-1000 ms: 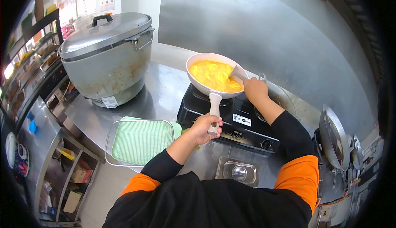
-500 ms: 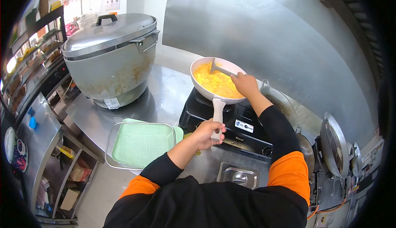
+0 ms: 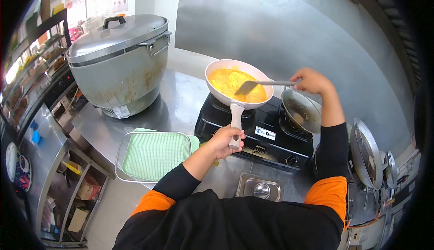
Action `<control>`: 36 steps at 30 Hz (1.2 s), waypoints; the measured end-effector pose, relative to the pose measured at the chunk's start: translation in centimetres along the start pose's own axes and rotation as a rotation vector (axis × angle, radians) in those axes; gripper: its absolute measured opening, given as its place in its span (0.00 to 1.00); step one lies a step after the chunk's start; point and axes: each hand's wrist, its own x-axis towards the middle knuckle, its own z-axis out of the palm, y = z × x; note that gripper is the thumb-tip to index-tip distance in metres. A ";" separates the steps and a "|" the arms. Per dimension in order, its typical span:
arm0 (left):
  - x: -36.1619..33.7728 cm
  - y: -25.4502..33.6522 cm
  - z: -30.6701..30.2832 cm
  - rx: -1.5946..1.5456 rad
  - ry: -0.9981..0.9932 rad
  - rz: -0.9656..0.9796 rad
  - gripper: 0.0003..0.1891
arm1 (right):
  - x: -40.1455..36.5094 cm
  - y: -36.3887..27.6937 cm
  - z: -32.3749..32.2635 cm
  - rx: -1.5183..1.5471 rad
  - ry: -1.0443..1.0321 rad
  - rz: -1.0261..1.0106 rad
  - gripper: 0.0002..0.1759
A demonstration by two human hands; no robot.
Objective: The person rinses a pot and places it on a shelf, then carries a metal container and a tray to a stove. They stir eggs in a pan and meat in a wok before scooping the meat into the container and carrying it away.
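My left hand is wrapped round the pale handle of a white frying pan, which sits on the left burner of a black gas stove. Runny yellow egg, partly set in soft curds, covers the pan's bottom. In my right hand is the end of a grey spatula. Its handle passes over the pan's right rim, and its blade is at the egg near the middle of the pan. On the right burner, below my right hand, rests a used wok with dark residue inside.
A large grey rice cooker with a metal lid stands on the steel counter at left. Nearer me, a wire basket holds a green tray. A lidded steel container is set in front of the stove. More woks stand at right.
My right hand has moved right, away from the pan, drawing the spatula blade from the far left of the egg toward the near middle. My left hand keeps its hold on the handle.
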 end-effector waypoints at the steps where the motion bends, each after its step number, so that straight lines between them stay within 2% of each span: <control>1: 0.0 0.0 0.0 0.005 -0.004 0.003 0.06 | -0.9 -0.4 -1.0 0.062 -0.110 0.052 0.15; 4: 0.3 0.0 -0.2 -0.014 -0.016 -0.016 0.15 | -1.7 -1.5 -1.2 0.105 -0.215 0.054 0.14; 7: 0.1 0.1 -0.1 0.008 -0.009 -0.018 0.15 | -1.2 -3.7 0.8 0.147 -0.256 0.059 0.11; 10: 0.1 0.2 -0.2 0.023 -0.029 -0.031 0.16 | 0.9 -4.5 3.9 0.340 -0.269 0.085 0.11; 13: -0.2 0.5 0.2 0.055 -0.001 -0.046 0.16 | 3.0 -6.3 6.8 0.313 -0.184 0.038 0.14; 18: -0.1 0.5 0.1 0.067 -0.011 -0.048 0.17 | 7.8 -10.2 9.4 -0.030 -0.160 0.012 0.08; 22: -0.1 0.5 0.0 0.066 -0.015 -0.047 0.17 | 8.2 -14.6 7.9 -0.293 -0.218 -0.051 0.07; 25: -0.2 0.5 0.2 0.059 0.005 -0.030 0.09 | 10.8 -14.8 8.8 -0.348 -0.227 -0.038 0.10; 28: -0.1 0.3 0.1 0.052 0.012 -0.029 0.09 | 13.2 -14.5 10.2 0.026 -0.043 0.229 0.10; 31: -0.3 0.2 0.3 0.043 0.022 -0.021 0.09 | 14.7 -14.3 11.2 -0.105 0.097 0.279 0.13; 34: -0.6 0.2 0.4 0.068 0.012 -0.014 0.08 | 16.8 -14.3 11.9 -0.030 0.027 0.532 0.14; 36: -0.7 0.4 0.6 0.050 0.010 -0.003 0.08 | 17.3 -13.1 11.9 0.002 0.076 0.500 0.14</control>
